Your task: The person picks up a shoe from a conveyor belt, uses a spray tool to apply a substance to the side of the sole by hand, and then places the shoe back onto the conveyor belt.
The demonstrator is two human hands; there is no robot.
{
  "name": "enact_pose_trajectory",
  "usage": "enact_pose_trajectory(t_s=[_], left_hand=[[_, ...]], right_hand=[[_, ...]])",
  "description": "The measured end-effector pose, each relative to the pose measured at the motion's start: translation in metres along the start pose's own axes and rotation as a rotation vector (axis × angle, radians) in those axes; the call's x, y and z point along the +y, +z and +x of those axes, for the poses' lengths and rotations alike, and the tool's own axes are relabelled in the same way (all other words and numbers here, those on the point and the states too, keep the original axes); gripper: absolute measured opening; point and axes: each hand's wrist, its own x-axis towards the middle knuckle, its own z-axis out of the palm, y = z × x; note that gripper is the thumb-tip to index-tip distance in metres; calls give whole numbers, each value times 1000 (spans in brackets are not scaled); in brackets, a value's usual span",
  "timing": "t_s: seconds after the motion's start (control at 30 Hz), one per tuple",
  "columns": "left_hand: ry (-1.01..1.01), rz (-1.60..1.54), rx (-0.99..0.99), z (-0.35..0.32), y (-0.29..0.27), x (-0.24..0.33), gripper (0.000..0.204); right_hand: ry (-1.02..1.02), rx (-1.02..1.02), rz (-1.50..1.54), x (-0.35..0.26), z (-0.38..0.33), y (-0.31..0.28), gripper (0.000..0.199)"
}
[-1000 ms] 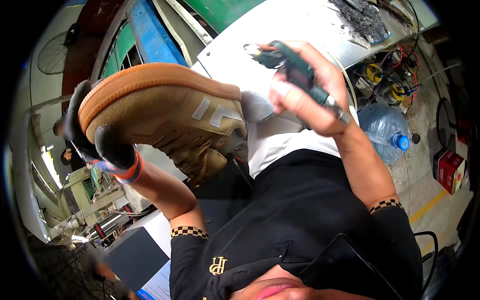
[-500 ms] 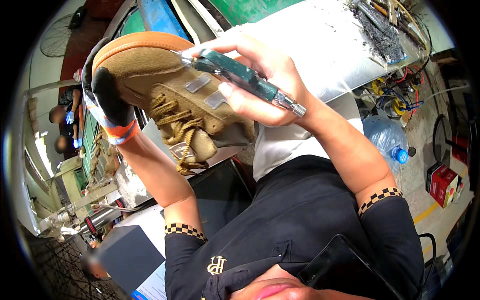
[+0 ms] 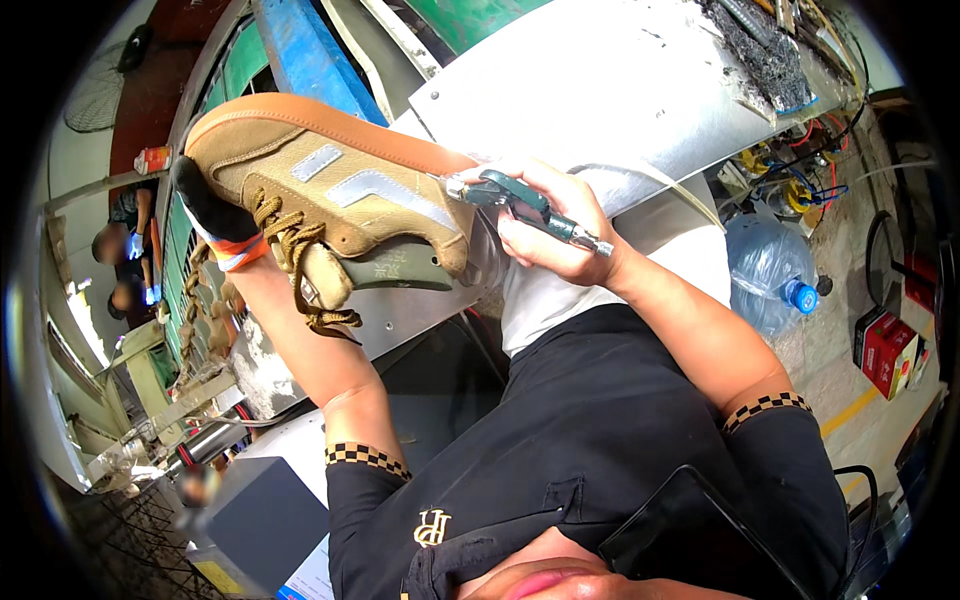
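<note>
My left hand [image 3: 215,215], in a black glove with an orange cuff, grips a tan suede sneaker [image 3: 340,190] by its toe end and holds it up on its side, laces dangling. The shoe has an orange-brown sole and grey side stripes. My right hand [image 3: 555,230] is closed around a green metal air tool [image 3: 520,200]. The tool's nozzle touches the sneaker's heel end.
Behind the shoe lies a bare metal sheet [image 3: 620,90]. A blue and green machine frame [image 3: 300,50] stands at the upper left. A large water bottle [image 3: 770,275] and a red box [image 3: 885,345] sit on the floor at right. Other people [image 3: 120,250] are at the far left.
The sneaker has turned from sole-up to side-on and shifted right. My right hand brought the tool from beside the shoe, across its side, down to the heel end.
</note>
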Motion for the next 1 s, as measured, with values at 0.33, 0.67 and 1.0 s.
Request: enact_pose_trajectory(t_s=[0.33,0.67,1.0], left_hand=[[-297,-212,131,-51,-53,-27,68],[-441,-10,277,-177,-85,-35,57],[-985,239,415,-311,9,38,78]], right_hand=[[267,115,244,-3,-5,5,43],[235,212,200,20,8,25,37],[201,237,96,34,1,43,37]])
